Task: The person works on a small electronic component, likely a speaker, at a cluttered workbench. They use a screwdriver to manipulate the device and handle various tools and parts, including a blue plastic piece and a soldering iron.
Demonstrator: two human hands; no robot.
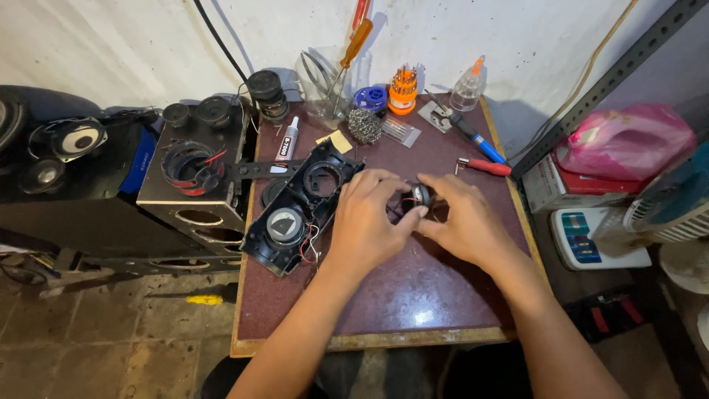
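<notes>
Both my hands pinch one small round speaker driver [419,195]: left hand [367,220] at nine o'clock, right hand [463,219] at three. Open black speaker housing [299,209] just beyond the left hand.

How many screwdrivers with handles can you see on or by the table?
4: orange-handled one and a red one standing in the clear cup, blue one and red one lying at the table's right edge. More may be hidden.

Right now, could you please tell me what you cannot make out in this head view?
- Small round part: mostly hidden by the left hand and right hand.
- Its thin wires: too small to trace.
- Speaker box: lower openings in shadow.
- Pink bag: contents hidden.
</notes>
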